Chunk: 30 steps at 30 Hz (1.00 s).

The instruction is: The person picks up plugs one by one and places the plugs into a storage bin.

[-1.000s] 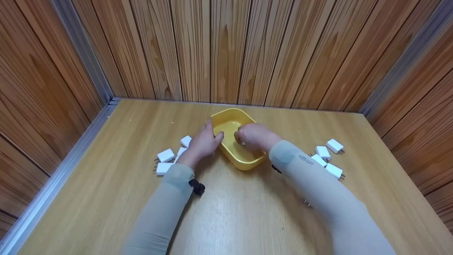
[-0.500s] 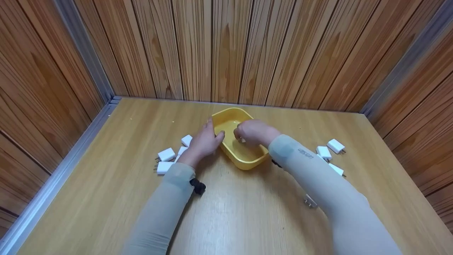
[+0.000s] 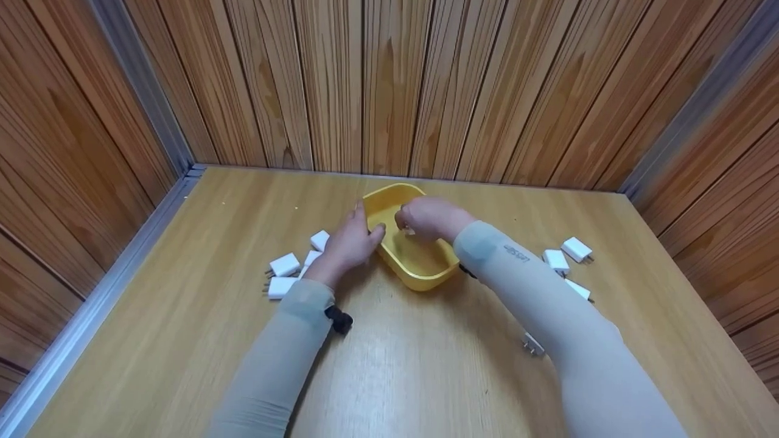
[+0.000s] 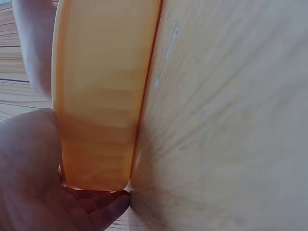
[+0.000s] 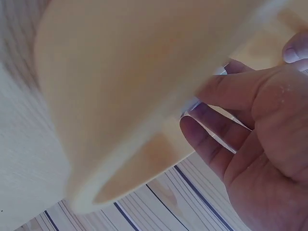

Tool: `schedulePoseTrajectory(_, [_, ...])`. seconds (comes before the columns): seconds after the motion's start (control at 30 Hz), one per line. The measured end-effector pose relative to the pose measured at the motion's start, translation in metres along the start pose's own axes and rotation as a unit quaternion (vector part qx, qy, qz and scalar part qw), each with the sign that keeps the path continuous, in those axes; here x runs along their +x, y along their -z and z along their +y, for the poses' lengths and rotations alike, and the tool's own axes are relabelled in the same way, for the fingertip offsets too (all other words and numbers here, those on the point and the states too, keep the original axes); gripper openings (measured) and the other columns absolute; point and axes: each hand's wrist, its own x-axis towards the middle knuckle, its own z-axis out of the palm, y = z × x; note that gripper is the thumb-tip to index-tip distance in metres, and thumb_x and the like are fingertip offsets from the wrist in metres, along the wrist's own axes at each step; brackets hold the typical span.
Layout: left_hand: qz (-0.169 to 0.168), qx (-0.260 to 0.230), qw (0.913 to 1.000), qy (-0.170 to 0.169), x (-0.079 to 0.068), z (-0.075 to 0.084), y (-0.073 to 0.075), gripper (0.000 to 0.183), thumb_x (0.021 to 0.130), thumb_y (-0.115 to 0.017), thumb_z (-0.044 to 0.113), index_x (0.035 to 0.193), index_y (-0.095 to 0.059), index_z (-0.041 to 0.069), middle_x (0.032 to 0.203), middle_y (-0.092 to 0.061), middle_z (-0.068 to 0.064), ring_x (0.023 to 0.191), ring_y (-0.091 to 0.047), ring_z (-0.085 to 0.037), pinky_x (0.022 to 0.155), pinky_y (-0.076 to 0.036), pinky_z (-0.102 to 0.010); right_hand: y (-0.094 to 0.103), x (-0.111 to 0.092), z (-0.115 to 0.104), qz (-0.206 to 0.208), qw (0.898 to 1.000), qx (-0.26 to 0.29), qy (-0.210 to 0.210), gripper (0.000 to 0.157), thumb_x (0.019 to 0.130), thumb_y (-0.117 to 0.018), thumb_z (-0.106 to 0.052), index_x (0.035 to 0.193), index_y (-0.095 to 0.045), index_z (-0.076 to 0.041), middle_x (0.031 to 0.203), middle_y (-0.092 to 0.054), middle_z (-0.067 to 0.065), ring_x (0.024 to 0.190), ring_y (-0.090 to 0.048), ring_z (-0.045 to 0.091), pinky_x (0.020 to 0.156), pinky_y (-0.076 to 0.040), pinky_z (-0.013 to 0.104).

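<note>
A yellow plastic container (image 3: 420, 282) stands in the middle of the table. My left hand (image 3: 350, 246) grips its left side, thumb at the rim; in the left wrist view the fingers of that hand (image 4: 29, 163) wrap round the container's end (image 4: 103, 72). Inside the container, my right hand (image 3: 433, 218) pinches a small white charger (image 3: 409, 232), mostly hidden by the fingers. In the right wrist view, only pale bits of the charger (image 5: 190, 103) show between thumb and fingers, behind the container wall (image 5: 120, 86).
Several white chargers (image 3: 285, 265) lie left of the container, partly behind my left wrist. More white chargers (image 3: 576, 249) lie on the right, and another charger (image 3: 533, 345) pokes out under my right forearm. Wood-patterned walls (image 3: 389, 91) enclose the table.
My right hand has shifted slightly left and toward the far end inside the container, still pinching the charger. The left hand keeps its grip in the same place.
</note>
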Motion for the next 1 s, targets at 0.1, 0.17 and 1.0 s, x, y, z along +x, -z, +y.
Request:
schedulePoseTrajectory(0.1, [-0.002, 0.002, 1.0000, 0.007, -0.001, 0.000, 0.000, 0.093, 0.114, -0.054, 0.054, 0.180, -0.004, 0.013, 0.182, -0.026, -0.016, 0.147, -0.049, -0.035, 0.127, -0.038, -0.055, 0.001, 0.005, 0.000, 0.000, 1.000, -0.001, 0.002, 0.022, 0.108, -0.073, -0.009, 0.129, -0.080, -0.006, 0.123, -0.080, 0.013, 0.112, -0.076, 0.031, 0.100, -0.062, 0.044])
schedulePoseTrajectory(0.17, [-0.002, 0.005, 1.0000, 0.008, -0.001, -0.001, 0.000, 0.093, 0.114, -0.054, 0.054, 0.180, -0.004, 0.013, 0.182, -0.026, -0.017, 0.149, -0.048, -0.034, 0.128, -0.037, -0.056, 0.000, 0.008, 0.001, 0.001, 1.000, -0.003, 0.003, 0.022, 0.109, -0.072, -0.009, 0.130, -0.080, -0.006, 0.124, -0.080, 0.013, 0.113, -0.076, 0.031, 0.101, -0.061, 0.044])
schedulePoseTrajectory(1.0, [-0.007, -0.005, 0.9999, 0.012, -0.001, 0.001, 0.001, 0.093, 0.113, -0.054, 0.053, 0.180, -0.004, 0.012, 0.173, -0.035, -0.015, 0.117, -0.066, -0.030, 0.086, -0.061, -0.041, 0.018, 0.020, 0.002, 0.001, 1.000, -0.003, -0.024, 0.031, 0.107, -0.073, -0.003, 0.137, -0.076, -0.006, 0.132, -0.078, 0.014, 0.119, -0.075, 0.033, 0.103, -0.060, 0.045])
